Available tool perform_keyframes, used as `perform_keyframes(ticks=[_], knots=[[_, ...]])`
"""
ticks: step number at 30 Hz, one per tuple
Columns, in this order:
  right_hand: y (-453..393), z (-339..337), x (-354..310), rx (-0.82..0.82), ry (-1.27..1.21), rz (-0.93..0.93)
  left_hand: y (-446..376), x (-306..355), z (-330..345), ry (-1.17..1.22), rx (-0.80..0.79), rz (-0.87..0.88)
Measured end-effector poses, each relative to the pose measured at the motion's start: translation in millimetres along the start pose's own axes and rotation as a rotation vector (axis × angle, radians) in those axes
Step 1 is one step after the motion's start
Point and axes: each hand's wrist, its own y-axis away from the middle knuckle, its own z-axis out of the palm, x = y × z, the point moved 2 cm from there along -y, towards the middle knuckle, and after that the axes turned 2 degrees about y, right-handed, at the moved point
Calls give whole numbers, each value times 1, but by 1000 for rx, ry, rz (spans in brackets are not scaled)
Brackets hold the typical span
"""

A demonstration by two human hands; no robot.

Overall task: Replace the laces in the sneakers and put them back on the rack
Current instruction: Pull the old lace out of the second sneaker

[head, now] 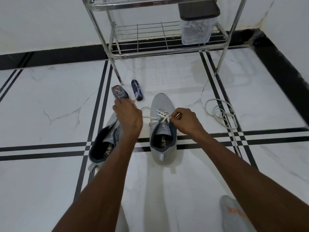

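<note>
pinching the white lace (151, 117) over the grey sneaker (163, 131), both hands' fingers (174, 117); insole print unreadable.

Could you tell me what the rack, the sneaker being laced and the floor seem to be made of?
The rack looks like polished metal tube and wire, judging by its bright reflections. The sneaker appears to have a soft grey knit or textile upper, matte, with a darker collar. The floor looks like glossy white marble or marble-look tile, veined, with black inlay stripes.

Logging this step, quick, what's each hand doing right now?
Left hand: pinches one end of the white lace.
Right hand: pinches the other lace end beside the sneaker.
</note>
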Motion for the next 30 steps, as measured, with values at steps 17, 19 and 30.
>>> perform_keyframes(ticks=[17, 19, 30], knots=[[-13, 29, -22, -130, 469, -374, 71, -10, 20, 520, -207, 26], [-21, 14, -15, 136, 202, -213, 68, -12, 19, 525, -208, 14], [-16, 38, -17, -192, 546, -328, 71, -8, 20, 503, -221, 31]])
